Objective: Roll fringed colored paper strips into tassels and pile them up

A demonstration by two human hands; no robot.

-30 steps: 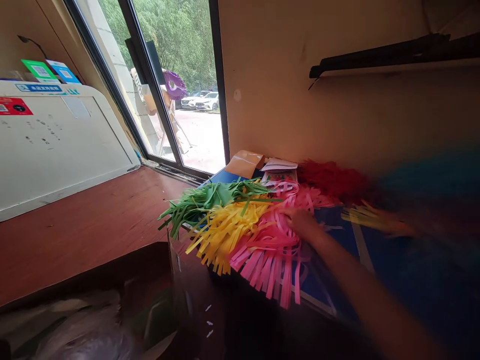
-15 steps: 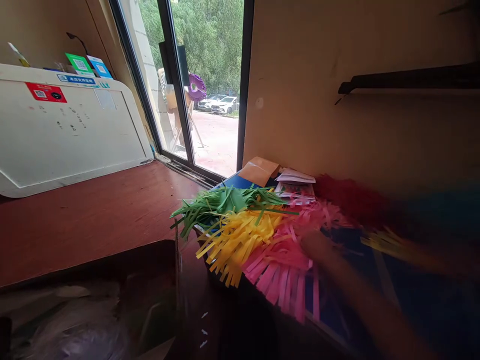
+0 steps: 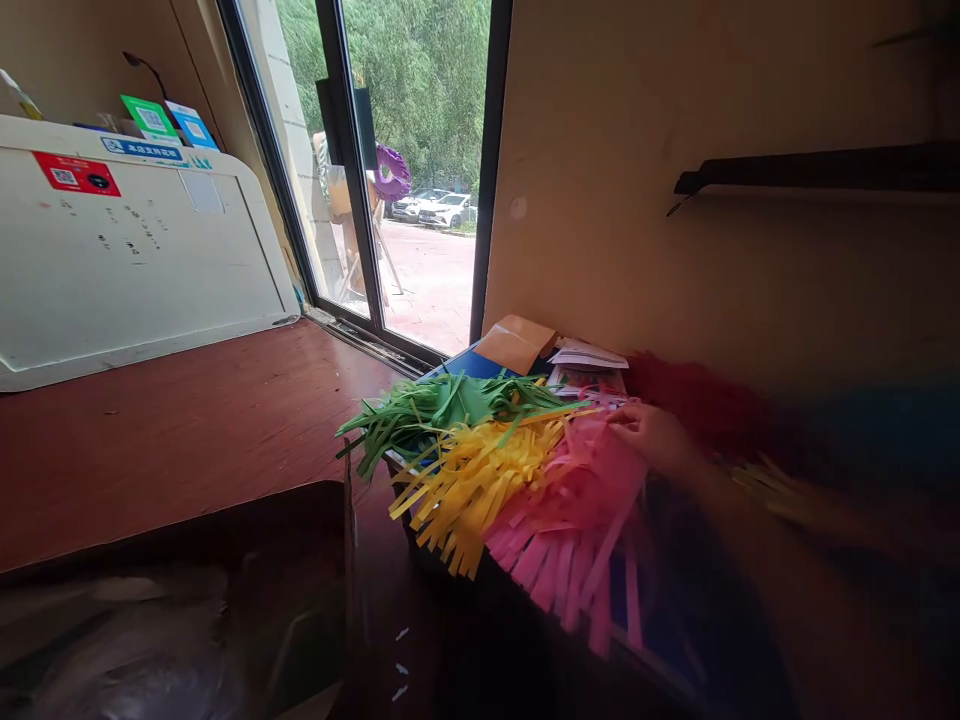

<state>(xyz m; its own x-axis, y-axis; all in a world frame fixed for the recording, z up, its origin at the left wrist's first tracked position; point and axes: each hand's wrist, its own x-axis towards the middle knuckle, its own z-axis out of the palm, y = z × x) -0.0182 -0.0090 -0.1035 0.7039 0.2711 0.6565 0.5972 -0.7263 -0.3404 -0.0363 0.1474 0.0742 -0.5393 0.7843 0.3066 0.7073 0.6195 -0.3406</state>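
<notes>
Fringed paper lies fanned out on a blue board (image 3: 459, 364): green fringe (image 3: 442, 405), yellow fringe (image 3: 480, 472) and pink fringe (image 3: 570, 515). My left hand (image 3: 654, 436) reaches in from the right and rests on the top edge of the pink fringe, fingers curled onto it. Behind it lies a blurred red fringe (image 3: 701, 400). My right hand (image 3: 814, 505) is a motion smear farther right, next to some yellow strips (image 3: 765, 478); its fingers cannot be made out.
A brown envelope (image 3: 517, 342) and white papers (image 3: 589, 355) lie at the board's far end against the wall. The reddish wooden table (image 3: 187, 430) carries a white machine (image 3: 127, 260) at the left. A dark box with plastic (image 3: 187, 600) fills the lower left. A black wall shelf (image 3: 817, 170) hangs above.
My left hand moved up from the middle of the pink fringe to its top edge. The pink strips have shifted and bunched. The view swung slightly right.
</notes>
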